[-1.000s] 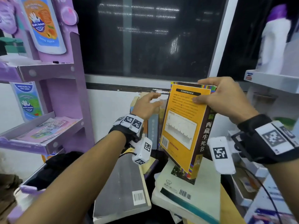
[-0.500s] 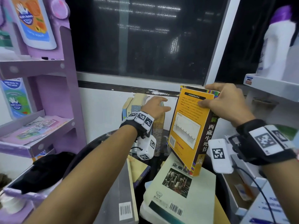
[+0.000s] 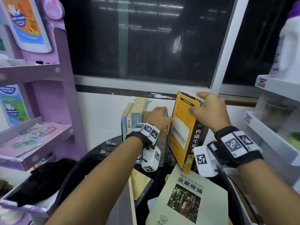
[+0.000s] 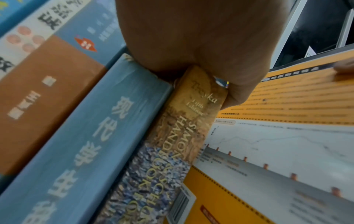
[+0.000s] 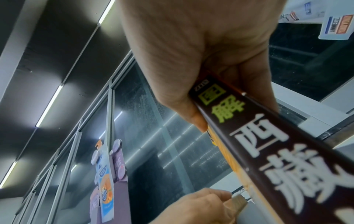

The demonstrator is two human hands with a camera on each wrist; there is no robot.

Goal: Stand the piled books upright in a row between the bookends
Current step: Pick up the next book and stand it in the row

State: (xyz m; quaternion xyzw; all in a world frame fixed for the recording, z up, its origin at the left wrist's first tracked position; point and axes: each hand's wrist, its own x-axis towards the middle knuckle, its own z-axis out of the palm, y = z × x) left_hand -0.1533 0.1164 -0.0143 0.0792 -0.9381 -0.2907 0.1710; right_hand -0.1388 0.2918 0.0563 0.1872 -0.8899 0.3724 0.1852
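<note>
Several books stand upright in a row (image 3: 133, 117) (image 4: 57, 91) against the back wall. My left hand (image 3: 158, 117) (image 4: 191, 37) curls over the top of the row's rightmost book, a tan-spined handbook (image 4: 191, 121). Just right of it, my right hand (image 3: 207, 109) (image 5: 201, 60) pinches the top of a yellow book (image 3: 181, 132) (image 4: 287, 136) with a dark brown spine (image 5: 268, 144). That book leans slightly, its lower corner on a pale green book (image 3: 186, 200) lying in the pile. I see no bookends.
A grey book (image 3: 121, 208) and others lie flat on the black round table (image 3: 97, 153). A purple display shelf (image 3: 61, 95) stands at the left, white shelves (image 3: 276, 88) with a bottle (image 3: 290, 46) at the right. A dark window (image 3: 146, 38) is behind.
My right hand has moved the yellow book away from me, more upright and closer to the row. My left hand has stayed on top of the row.
</note>
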